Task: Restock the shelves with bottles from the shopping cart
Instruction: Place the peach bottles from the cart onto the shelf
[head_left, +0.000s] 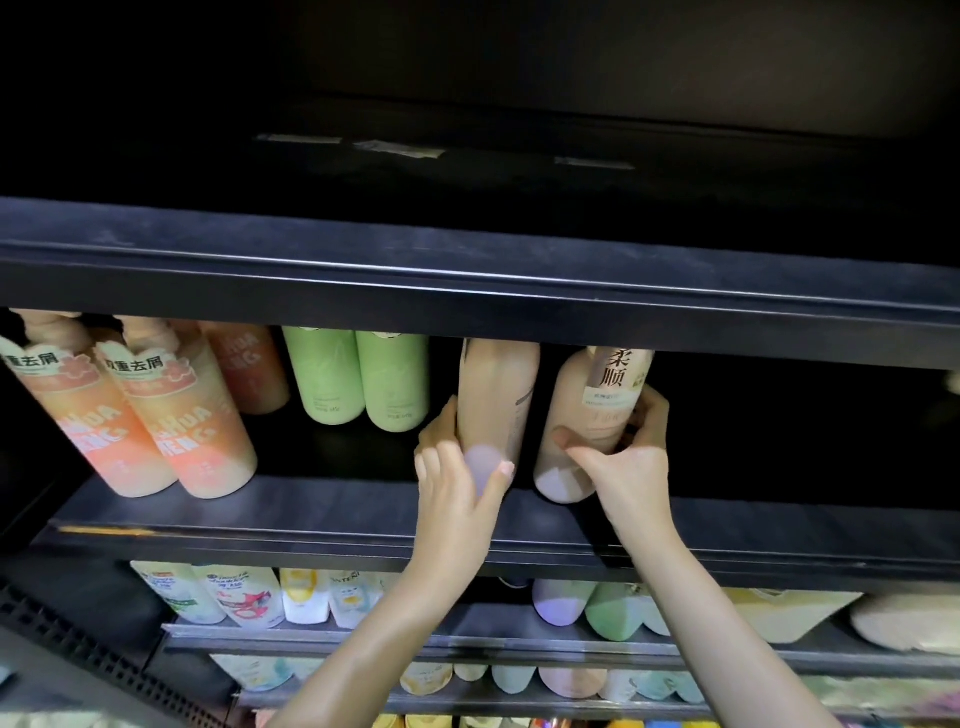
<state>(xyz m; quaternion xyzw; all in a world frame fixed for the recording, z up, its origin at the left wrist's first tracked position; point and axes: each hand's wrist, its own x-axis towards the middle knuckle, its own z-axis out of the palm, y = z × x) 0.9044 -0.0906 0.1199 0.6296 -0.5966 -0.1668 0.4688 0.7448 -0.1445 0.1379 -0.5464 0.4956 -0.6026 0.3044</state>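
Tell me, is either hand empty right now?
No, the left hand grips one beige bottle and the right hand grips another.

On the middle shelf (311, 509), two bottles (171, 415) stand side by side at the left end near the front edge, with a third bottle (249, 364) behind them. To their right, farther back, stands a pair of bottles (358, 374) touching each other. Right of that pair, the left hand (457, 467) grips one bottle (496, 395) at its lower part; just beside it on the right, the right hand (623, 457) holds another bottle (587, 415). Both bottles stand near the front edge. Above runs the upper shelf (467, 270); below, a lower shelf (415, 639) carries a row of bottles (260, 592).
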